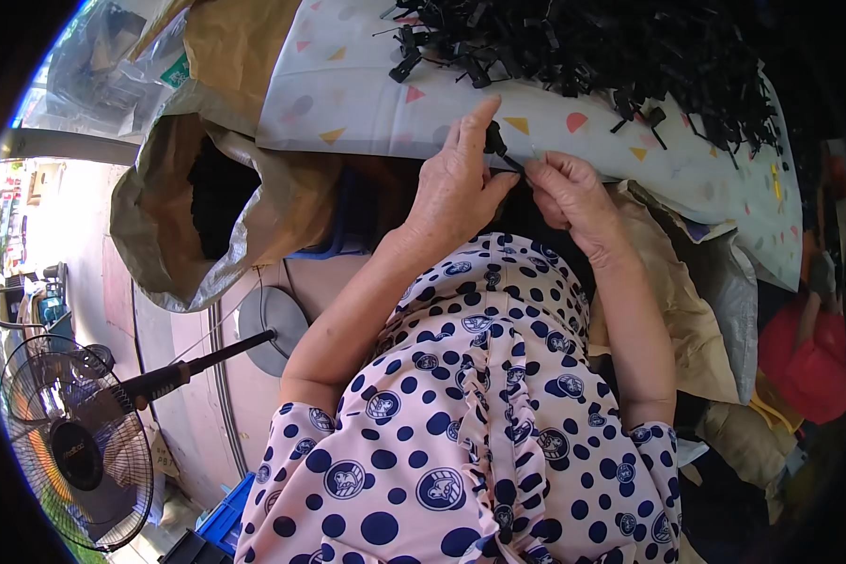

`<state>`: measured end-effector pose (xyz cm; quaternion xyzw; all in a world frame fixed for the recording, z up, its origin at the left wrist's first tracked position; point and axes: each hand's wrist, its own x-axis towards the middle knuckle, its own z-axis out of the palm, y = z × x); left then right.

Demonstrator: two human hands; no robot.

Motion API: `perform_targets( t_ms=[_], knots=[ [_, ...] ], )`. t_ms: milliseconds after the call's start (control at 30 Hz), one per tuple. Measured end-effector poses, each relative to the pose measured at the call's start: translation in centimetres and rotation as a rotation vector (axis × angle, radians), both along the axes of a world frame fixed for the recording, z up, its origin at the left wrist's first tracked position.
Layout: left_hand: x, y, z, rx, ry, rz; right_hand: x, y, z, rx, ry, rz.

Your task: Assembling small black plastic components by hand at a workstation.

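One black part [496,141], pinched by left hand [451,188] and right hand [574,193] at the tabletop's near edge [367,147], could fall if either pinch slips.

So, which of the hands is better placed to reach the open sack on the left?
Likely the left hand: it is nearer the open sack, with its forearm on that side. The right hand is farther across, and both hands seem busy with the small black part.

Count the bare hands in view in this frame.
2: the left hand, holding a small black part, and the right hand just right of it, fingertips pinched by the part's lower end. No others show.
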<state>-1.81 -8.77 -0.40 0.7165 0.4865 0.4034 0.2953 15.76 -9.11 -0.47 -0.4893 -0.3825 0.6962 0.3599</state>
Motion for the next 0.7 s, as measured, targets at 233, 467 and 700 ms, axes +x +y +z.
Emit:
perform_targets(
  t_ms=[233,467,700],
  knots=[
    [-2.1,-0.8,-1.5,0.202,0.252,-0.108,-2.0,-1.4,-0.8,-0.097,0.119,0.022],
    [-2.9,-1.9,-2.6,0.181,0.186,-0.200,-3.3,-2.5,-1.1,-0.001,0.092,0.030],
    [-3.3,-3.1,-1.6,-0.557,-0.533,-0.243,-4.8,-3.1,-0.1,0.206,-0.001,0.008]
  ],
)
